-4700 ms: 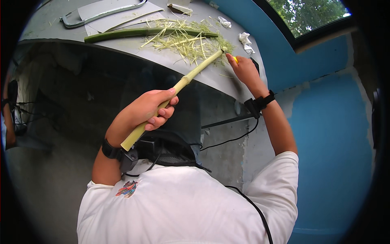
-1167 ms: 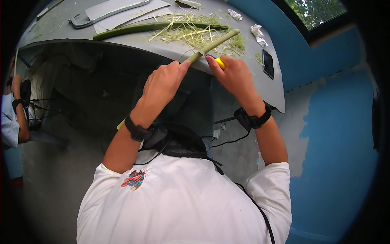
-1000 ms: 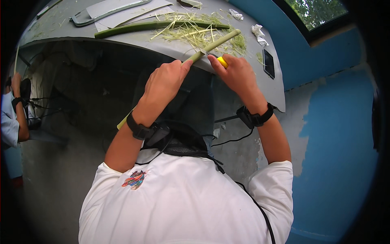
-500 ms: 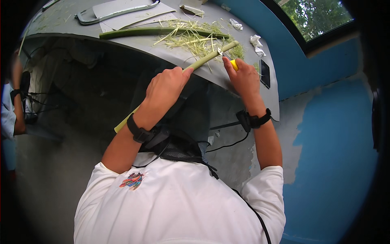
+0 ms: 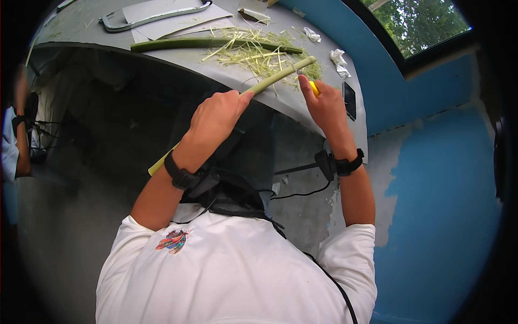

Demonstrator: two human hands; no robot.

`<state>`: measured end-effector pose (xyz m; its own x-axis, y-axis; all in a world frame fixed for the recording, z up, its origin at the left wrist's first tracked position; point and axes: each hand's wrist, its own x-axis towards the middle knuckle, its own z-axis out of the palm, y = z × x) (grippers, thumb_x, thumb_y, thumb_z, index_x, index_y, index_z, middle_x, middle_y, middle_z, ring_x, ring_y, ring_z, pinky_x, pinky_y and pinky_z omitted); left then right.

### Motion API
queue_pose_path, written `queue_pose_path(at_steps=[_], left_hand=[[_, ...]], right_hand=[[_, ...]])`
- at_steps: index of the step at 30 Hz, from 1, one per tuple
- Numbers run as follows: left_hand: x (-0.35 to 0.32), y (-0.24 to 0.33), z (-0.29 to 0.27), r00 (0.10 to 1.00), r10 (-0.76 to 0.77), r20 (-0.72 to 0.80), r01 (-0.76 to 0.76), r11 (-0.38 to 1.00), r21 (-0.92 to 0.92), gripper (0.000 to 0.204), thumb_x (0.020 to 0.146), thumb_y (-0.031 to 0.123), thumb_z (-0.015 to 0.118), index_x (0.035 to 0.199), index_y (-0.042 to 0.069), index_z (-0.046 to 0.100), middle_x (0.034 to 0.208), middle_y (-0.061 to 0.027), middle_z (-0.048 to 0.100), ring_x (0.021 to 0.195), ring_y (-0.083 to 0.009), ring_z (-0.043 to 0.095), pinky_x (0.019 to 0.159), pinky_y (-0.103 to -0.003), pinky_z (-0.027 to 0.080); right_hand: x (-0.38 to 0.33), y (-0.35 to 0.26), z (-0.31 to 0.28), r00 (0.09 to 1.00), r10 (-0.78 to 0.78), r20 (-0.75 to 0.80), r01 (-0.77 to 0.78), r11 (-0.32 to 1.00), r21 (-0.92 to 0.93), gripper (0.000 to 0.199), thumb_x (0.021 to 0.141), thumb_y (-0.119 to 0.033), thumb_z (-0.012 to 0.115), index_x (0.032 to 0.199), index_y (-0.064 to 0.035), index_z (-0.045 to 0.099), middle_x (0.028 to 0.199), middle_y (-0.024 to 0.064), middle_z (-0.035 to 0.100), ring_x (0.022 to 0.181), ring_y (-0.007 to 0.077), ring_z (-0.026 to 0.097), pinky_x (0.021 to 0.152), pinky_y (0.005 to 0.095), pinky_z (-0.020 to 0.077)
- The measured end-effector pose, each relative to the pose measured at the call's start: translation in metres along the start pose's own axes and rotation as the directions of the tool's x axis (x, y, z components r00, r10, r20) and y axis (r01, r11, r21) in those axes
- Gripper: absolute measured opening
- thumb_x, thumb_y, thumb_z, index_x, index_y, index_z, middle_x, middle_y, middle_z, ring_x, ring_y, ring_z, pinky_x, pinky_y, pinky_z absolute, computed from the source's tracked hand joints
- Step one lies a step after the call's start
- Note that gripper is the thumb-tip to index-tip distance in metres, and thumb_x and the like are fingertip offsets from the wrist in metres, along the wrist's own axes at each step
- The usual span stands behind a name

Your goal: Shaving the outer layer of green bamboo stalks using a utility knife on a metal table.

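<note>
My left hand (image 5: 220, 114) is wrapped round a long pale-green stalk, perhaps bamboo (image 5: 276, 77), slanting from near my left forearm up over the table edge. My right hand (image 5: 322, 103) grips a knife with a yellow handle (image 5: 314, 88). Its short blade lies close to the stalk near the far end; whether it touches is hard to make out. Beneath that end, thin green shavings (image 5: 253, 54) are heaped on the grey table (image 5: 216, 67). Behind them lies a darker green stalk (image 5: 183, 44), partly under the shavings.
A hacksaw (image 5: 156, 20) rests on sheets of paper (image 5: 183, 27) at the far left. Crumpled white tissues (image 5: 339, 60) and a dark phone (image 5: 349, 101) lie along the right edge. Another person's arm (image 5: 22, 135) shows at far left. A blue wall (image 5: 440, 189) stands to the right.
My right hand has shifted slightly down and right, taking the knife a little back from the stalk's tip. The left hand keeps its grip, and the view has moved slightly.
</note>
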<state>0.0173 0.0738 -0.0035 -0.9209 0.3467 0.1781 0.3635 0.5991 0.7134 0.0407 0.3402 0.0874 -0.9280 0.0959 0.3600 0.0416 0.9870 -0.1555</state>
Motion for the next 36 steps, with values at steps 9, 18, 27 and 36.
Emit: queue_pose_path(at_steps=[9, 18, 27, 36], left_hand=[[0.000, -0.010, 0.002, 1.000, 0.011, -0.015, -0.011, 1.000, -0.021, 0.067, 0.118, 0.058, 0.045, 0.090, 0.001, 0.066, 0.085, -0.0305, 0.071, 0.089, -0.0546, 0.070, 0.075, -0.062, 0.057], [-0.006, -0.003, 0.011, 0.992, 0.004, -0.127, 0.016, 0.988, 0.155, 0.061, 0.116, 0.056, 0.052, 0.087, 0.005, 0.065, 0.076, -0.0257, 0.072, 0.077, -0.0498, 0.073, 0.066, -0.058, 0.059], [-0.005, 0.004, 0.009, 0.985, 0.045, -0.169, -0.013, 0.983, 0.184, 0.059, 0.115, 0.056, 0.057, 0.085, 0.005, 0.065, 0.073, -0.0248, 0.071, 0.073, -0.0488, 0.073, 0.062, -0.056, 0.060], [-0.001, 0.019, 0.002, 0.987, 0.088, -0.136, -0.044, 0.953, 0.300, 0.059, 0.113, 0.056, 0.059, 0.084, 0.005, 0.066, 0.071, -0.0225, 0.070, 0.069, -0.0465, 0.073, 0.061, -0.053, 0.060]], right_hand=[[-0.015, -0.038, 0.021, 0.986, -0.029, 0.166, 0.015, 0.996, 0.087, 0.072, 0.105, -0.067, 0.068, 0.077, -0.0009, 0.075, 0.070, 0.0255, 0.069, 0.069, 0.0478, 0.070, 0.064, 0.0543, 0.0539], [-0.011, -0.029, 0.023, 0.971, 0.010, 0.240, -0.011, 1.000, 0.004, 0.073, 0.103, -0.069, 0.068, 0.077, -0.0019, 0.078, 0.071, 0.0241, 0.071, 0.068, 0.0467, 0.071, 0.064, 0.0541, 0.0557], [-0.014, -0.019, 0.032, 0.996, -0.073, 0.043, 0.076, 0.993, -0.087, 0.072, 0.106, -0.067, 0.067, 0.076, -0.0018, 0.070, 0.068, 0.0256, 0.066, 0.068, 0.0495, 0.067, 0.064, 0.0575, 0.0514], [0.013, 0.063, 0.025, 0.991, 0.136, 0.013, -0.131, 0.971, -0.199, 0.081, 0.108, -0.075, 0.054, 0.085, -0.0001, 0.076, 0.082, 0.0282, 0.075, 0.083, 0.0512, 0.074, 0.077, 0.0591, 0.0584]])
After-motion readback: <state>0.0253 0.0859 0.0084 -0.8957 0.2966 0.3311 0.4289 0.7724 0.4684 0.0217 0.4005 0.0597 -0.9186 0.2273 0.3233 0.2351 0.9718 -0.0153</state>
